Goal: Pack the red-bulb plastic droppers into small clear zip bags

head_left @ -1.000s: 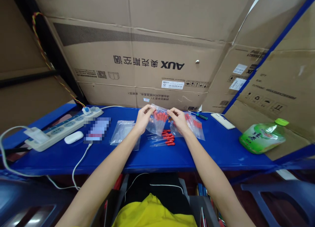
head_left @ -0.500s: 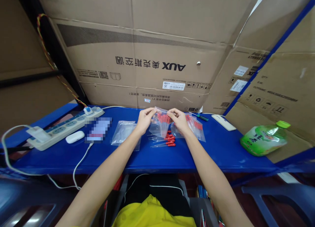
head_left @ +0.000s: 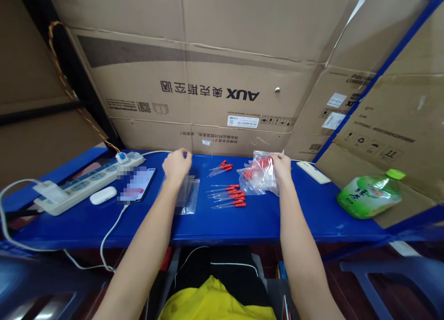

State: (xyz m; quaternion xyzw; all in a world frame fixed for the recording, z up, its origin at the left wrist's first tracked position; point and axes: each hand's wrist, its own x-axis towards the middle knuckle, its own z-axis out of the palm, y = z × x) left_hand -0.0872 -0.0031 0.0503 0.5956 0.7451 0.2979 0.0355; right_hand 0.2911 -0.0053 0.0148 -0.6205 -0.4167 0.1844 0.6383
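In the head view, my right hand (head_left: pixel 282 166) is grasping a zip bag (head_left: pixel 261 181) already filled with red-bulbed droppers, right of centre, while loose droppers (head_left: pixel 238 196) are lying unbagged mid-frame. My curled left hand (head_left: pixel 176 166) is hovering by empty zip bags (head_left: pixel 191 199), left of centre; whether it's pinching one, I cannot tell.

Blue table (head_left: pixel 312 220), red-ended droppers (head_left: pixel 239 204), bags (head_left: pixel 190 197), phone (head_left: pixel 147 177)

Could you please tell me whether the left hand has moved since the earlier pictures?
Yes, the left hand has moved to the left, and now sits closer to the white power strip.
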